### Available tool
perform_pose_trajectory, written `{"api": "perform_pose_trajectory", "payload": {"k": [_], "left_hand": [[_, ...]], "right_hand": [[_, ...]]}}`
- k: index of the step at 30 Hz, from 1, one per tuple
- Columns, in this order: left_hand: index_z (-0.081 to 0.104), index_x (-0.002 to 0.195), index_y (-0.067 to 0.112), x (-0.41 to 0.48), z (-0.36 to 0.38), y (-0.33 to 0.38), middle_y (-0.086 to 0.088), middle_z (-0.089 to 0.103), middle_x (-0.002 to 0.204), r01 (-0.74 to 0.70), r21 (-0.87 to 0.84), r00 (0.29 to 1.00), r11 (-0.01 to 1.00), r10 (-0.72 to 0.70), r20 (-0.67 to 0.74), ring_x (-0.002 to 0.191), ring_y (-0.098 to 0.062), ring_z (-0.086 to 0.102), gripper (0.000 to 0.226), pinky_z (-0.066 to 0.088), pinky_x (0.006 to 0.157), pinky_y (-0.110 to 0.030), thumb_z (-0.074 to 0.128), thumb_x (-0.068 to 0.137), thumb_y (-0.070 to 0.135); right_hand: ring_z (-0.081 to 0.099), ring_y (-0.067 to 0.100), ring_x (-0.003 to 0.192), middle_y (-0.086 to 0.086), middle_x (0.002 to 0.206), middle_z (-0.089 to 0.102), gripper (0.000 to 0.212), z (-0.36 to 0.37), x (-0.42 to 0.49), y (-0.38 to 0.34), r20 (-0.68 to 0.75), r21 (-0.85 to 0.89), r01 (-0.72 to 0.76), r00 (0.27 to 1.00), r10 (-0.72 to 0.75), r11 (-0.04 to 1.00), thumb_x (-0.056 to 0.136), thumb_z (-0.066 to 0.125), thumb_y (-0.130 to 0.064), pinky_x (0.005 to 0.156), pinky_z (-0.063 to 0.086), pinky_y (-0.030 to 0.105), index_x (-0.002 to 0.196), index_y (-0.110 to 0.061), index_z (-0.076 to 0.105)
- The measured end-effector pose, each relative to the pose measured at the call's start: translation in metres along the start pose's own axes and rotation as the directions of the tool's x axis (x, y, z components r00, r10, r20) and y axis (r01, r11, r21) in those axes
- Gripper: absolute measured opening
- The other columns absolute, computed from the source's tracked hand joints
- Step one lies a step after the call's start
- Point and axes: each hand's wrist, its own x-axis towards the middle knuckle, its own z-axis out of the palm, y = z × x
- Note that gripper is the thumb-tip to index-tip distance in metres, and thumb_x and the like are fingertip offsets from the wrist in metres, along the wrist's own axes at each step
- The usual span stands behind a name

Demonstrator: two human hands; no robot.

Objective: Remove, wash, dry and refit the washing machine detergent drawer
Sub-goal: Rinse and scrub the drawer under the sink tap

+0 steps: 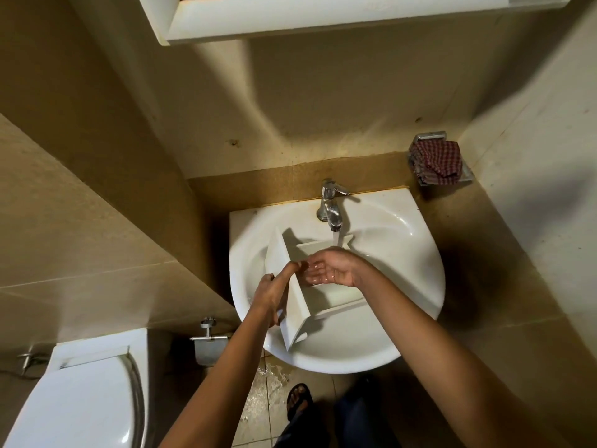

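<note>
The white detergent drawer (336,297) lies across the white sink (403,247), its front panel to the left. My left hand (274,294) grips that front panel, thumb over its top edge. Palm up and cupped, my right hand (329,268) hovers over the drawer's open compartment and holds a little water. Water runs from the chrome tap (331,205) into the drawer just behind my right hand.
A red checked cloth (437,161) sits in a metal wall holder at the right. A white toilet (80,399) stands at the lower left, with a paper holder (210,345) beside it. The floor tiles (268,383) under the sink are wet. A white cabinet (323,17) hangs overhead.
</note>
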Motion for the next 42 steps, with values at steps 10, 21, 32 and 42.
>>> {"api": "perform_pose_trajectory", "payload": {"k": [10,21,32,42], "left_hand": [[0.060,0.115,0.009,0.010,-0.004,-0.001,-0.011,0.057,0.096,0.049,0.003,0.998,0.999,-0.049,0.050,0.087,-0.033,0.057,0.062,0.045,0.070,-0.036,0.067,0.074,0.056],[0.058,0.121,0.020,0.016,-0.010,0.000,-0.009,0.057,0.117,0.122,0.042,0.982,0.992,-0.127,0.140,0.105,-0.041,0.056,0.079,0.046,0.091,-0.056,0.065,0.060,0.070],[0.080,0.081,0.015,0.026,0.000,0.000,-0.012,0.071,0.077,0.132,-0.102,0.877,0.986,-0.068,0.475,0.062,-0.025,0.069,0.051,0.056,0.057,-0.030,0.059,0.071,0.061],[0.074,0.067,0.011,0.033,0.015,0.002,-0.008,0.063,0.060,0.232,-0.027,0.821,0.972,-0.182,0.541,0.049,-0.023,0.062,0.056,0.053,0.053,-0.027,0.053,0.079,0.061]], "right_hand": [[0.060,0.025,0.084,0.017,0.089,0.059,0.012,-0.041,0.023,-0.023,-0.308,0.542,0.222,0.950,-0.054,0.810,0.097,0.043,0.005,0.061,0.059,0.026,0.102,0.006,0.055],[0.061,0.019,0.067,0.011,0.081,0.060,0.024,-0.028,0.026,-0.027,-0.084,0.757,0.045,0.996,0.029,0.652,0.099,0.036,0.002,0.053,0.052,0.021,0.085,0.001,0.055],[0.061,0.024,0.093,0.021,0.103,0.063,0.027,-0.039,-0.036,-0.058,-0.149,-0.583,0.011,0.981,-0.121,0.812,0.095,0.051,-0.006,0.090,0.051,0.033,0.116,0.009,0.059],[0.059,0.022,0.087,0.014,0.102,0.057,0.022,-0.096,-0.049,-0.014,-0.402,-0.841,0.029,0.634,-0.661,0.540,0.078,0.073,-0.014,0.071,0.043,0.024,0.096,-0.003,0.066]]}}
